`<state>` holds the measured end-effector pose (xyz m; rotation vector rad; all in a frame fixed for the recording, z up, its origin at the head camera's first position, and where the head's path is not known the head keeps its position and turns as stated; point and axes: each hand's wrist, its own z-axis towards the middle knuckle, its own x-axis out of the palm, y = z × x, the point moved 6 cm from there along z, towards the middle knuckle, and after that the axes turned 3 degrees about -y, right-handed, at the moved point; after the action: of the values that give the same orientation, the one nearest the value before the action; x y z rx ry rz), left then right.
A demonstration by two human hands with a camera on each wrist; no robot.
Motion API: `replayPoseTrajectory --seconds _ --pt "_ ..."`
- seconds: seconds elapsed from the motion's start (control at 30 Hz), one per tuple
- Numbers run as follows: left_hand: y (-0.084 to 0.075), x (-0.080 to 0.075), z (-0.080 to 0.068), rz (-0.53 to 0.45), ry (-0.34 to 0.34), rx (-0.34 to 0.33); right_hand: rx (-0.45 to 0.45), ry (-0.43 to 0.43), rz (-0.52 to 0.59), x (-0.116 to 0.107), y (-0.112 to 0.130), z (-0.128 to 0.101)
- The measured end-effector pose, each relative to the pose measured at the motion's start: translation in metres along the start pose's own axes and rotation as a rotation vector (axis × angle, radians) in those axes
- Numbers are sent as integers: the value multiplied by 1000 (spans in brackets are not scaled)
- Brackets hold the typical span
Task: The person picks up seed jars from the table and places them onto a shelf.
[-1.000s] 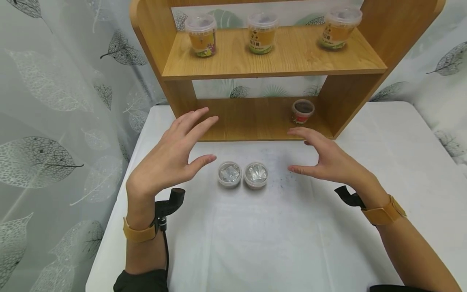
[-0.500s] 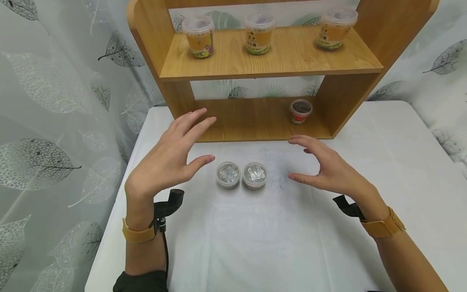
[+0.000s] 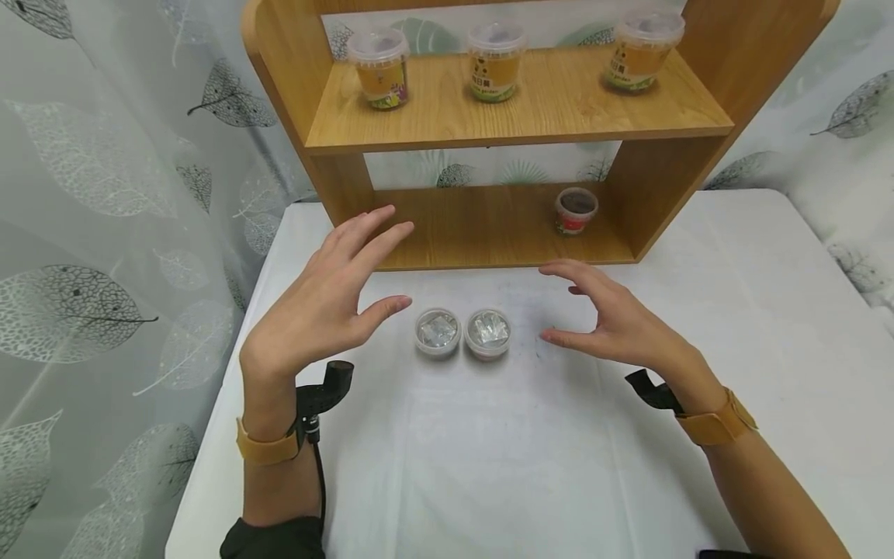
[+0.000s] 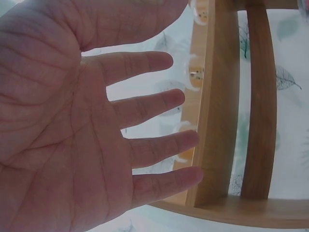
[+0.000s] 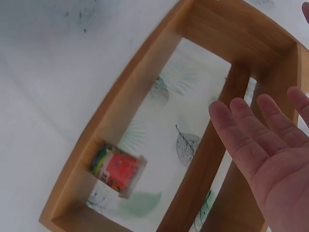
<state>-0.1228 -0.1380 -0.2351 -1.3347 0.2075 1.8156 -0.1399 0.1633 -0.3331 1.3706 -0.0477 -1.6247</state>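
My left hand is held over the table's left side, fingers spread and thumb apart, with nothing in it. In the left wrist view its bare palm faces the camera. My right hand hovers opposite, relaxed and holding nothing. Between the hands, a little nearer the left thumb, two small round tubs stand side by side: a left tub and a right tub, each with shiny clear wrapping on top. Beyond the right hand, a red-labelled cup with a dark top stands on the lower shelf.
A wooden shelf unit stands at the table's back. Its upper board carries three lidded tubs with orange labels: left, middle and right. White cloth covers the table. Leaf-patterned curtain hangs at left and behind.
My right hand has shifted slightly downward and then a little left, toward the two tubs. The left hand stays almost still, and the objects keep their places.
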Motion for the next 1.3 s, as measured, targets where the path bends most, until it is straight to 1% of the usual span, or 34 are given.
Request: replayPoseTrajectory --seconds 0.17,0.3,0.47,0.9,1.17,1.3 --pt "0 -1 1 4 -5 11 10 61 59 18 -4 9" --pt "0 -1 0 7 0 0 0 108 95 34 -5 16" --pt "0 -2 -1 10 2 -3 -15 150 100 50 -5 22" --pt "0 -2 1 15 12 -14 -47 209 120 72 -5 29" --pt "0 -1 -1 17 14 -19 -34 258 142 90 -7 29" --pt "-1 -1 -1 14 12 -19 -32 262 153 95 -8 27"
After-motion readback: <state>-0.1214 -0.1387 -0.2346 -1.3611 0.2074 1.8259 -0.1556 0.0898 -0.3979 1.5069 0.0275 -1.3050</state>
